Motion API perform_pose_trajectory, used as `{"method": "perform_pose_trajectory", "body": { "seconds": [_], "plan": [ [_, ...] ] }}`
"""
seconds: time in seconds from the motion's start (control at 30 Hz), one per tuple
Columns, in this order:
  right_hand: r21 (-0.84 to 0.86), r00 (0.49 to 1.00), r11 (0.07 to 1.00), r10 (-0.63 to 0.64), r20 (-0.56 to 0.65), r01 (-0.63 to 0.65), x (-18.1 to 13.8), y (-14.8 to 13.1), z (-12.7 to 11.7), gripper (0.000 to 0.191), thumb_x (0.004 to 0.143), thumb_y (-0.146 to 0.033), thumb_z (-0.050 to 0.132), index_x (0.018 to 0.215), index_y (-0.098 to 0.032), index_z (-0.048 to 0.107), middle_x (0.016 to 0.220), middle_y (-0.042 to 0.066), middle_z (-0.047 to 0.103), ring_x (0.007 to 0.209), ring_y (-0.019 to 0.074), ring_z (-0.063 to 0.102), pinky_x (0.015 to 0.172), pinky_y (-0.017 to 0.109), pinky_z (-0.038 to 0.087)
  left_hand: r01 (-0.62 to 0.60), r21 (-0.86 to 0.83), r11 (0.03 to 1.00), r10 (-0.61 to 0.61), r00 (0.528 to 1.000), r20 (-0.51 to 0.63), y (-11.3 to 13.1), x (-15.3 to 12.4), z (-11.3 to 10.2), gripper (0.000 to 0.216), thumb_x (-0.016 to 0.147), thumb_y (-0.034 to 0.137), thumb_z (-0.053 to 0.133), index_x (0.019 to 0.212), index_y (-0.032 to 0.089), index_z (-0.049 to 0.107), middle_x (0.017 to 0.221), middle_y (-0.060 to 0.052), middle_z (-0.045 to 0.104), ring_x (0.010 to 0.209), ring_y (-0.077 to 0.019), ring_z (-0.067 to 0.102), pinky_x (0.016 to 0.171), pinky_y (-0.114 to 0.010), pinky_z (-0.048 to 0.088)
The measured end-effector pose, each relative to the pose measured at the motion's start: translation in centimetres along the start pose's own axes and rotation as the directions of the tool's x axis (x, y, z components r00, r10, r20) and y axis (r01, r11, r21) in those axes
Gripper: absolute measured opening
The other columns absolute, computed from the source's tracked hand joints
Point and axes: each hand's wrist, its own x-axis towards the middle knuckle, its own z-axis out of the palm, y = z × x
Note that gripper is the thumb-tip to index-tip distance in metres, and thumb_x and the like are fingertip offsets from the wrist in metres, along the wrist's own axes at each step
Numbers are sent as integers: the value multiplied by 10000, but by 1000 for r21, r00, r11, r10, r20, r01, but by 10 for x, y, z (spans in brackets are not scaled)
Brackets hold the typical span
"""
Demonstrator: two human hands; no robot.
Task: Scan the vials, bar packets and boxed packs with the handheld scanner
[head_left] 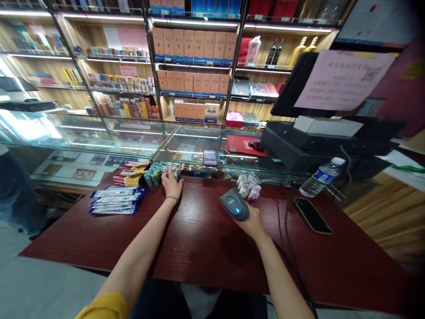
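Observation:
My left hand (pixel 171 185) reaches to the back of the dark red table, over a group of small silver-topped jars (pixel 175 167). Its thumb and fingers are spread at the jars, and their tips are partly hidden. In my right hand (pixel 254 223) is a dark grey barcode scanner (pixel 234 204) with a blue light, held above the table. Behind the scanner stands a cluster of small white-and-silver jars (pixel 245 184). Green-and-blue small packs (pixel 152 175) sit just left of my left hand.
Blue-and-white packets (pixel 116 200) and red-yellow packs (pixel 130 173) lie at left. A phone (pixel 312 215), a water bottle (pixel 321 177) and the scanner cable (pixel 288 239) are at right. A glass counter (pixel 186 141) and monitor (pixel 295 84) stand behind. Someone's leg (pixel 16 190) shows far left.

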Motion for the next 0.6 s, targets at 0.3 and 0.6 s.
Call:
{"method": "perform_pose_trajectory", "body": {
  "seconds": [0.3,0.6],
  "plan": [
    [-8,997,998,-70,19,70,-4,6,2,402,752,-270,683,1151,-218,699,962,83,806,795,264,790,706,315,614,-30,-37,999,29,998,-50,-3,3,1,543,846,211,660,1345,103,478,1310,-217,506,1310,-389,433,1140,-584,351],
    [-9,998,999,-49,26,49,-8,6,1,318,784,-297,676,1093,-222,687,929,78,798,788,264,786,713,311,608,19,-553,833,-22,1000,0,24,-6,-14,615,880,337,672,1408,200,387,1386,-179,499,1207,-264,606,1050,-434,517]
  ]
}}
